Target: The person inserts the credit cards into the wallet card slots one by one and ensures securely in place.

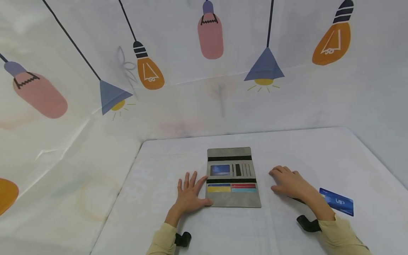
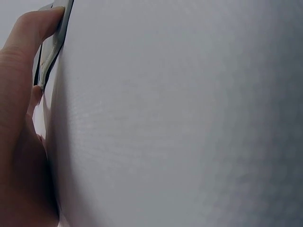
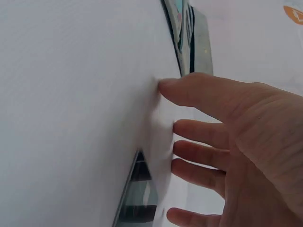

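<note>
An unfolded grey card wallet (image 1: 234,202) lies flat on the white table, with black bands, slots and several coloured cards in its pockets. At its left side my left hand (image 1: 188,199) is spread, the thumb on the lower left corner and the index fingertip at the edge. The left wrist view shows that thumb against the wallet's edge (image 2: 57,40). My right hand (image 1: 291,184) rests on the table to the right of the wallet, fingers loosely bent and holding nothing. Behind it lies a blue card (image 1: 339,202) marked VIP, partly hidden by the forearm.
A flat dark-striped piece (image 3: 137,198) lies beneath the right hand, mostly hidden in the head view. Black wrist mounts (image 1: 308,224) stick out from both sleeves. White sheeting (image 1: 191,106) printed with lamps and bulbs rises behind the table and at its left.
</note>
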The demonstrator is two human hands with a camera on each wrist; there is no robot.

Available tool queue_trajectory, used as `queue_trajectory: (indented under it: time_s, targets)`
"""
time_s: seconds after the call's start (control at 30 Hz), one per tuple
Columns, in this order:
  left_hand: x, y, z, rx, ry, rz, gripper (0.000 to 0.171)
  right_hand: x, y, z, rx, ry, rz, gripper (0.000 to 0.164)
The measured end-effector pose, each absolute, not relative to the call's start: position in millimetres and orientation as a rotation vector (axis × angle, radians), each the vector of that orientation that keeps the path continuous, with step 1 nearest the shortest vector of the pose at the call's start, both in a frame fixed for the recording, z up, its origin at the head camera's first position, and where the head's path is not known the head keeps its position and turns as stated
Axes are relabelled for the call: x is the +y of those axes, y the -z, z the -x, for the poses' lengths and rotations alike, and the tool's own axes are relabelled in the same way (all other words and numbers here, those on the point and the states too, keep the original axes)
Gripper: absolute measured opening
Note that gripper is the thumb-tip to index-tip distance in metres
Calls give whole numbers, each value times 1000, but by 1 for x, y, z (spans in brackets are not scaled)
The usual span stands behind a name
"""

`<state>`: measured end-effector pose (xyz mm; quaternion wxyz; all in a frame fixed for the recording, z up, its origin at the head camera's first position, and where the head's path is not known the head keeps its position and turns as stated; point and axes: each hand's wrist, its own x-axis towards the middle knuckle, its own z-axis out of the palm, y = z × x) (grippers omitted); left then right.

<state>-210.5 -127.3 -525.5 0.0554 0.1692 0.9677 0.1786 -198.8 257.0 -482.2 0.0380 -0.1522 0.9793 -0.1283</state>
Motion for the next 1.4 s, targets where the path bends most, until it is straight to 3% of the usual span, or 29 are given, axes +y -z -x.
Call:
queue_trajectory:
  time_s: [0.4,0.7,0.97,1.2,1.4]
  targets:
    - [-127,525,210,2949,-566,-507,91,317,489,160,3007,409,374,71]
    - [-130,527,210,2952,-575,-513,90,330,496,147,3058,420,357,55]
    - [-129,527,207,2939,-582,-510,89,327,495,147,3038,441,319,49]
    - [-128,527,208,2946,-573,-520,89,328,495,147,3052,438,316,56]
    - [-127,526,207,2948,-570,-523,89,328,492,148,3079,437,337,48]
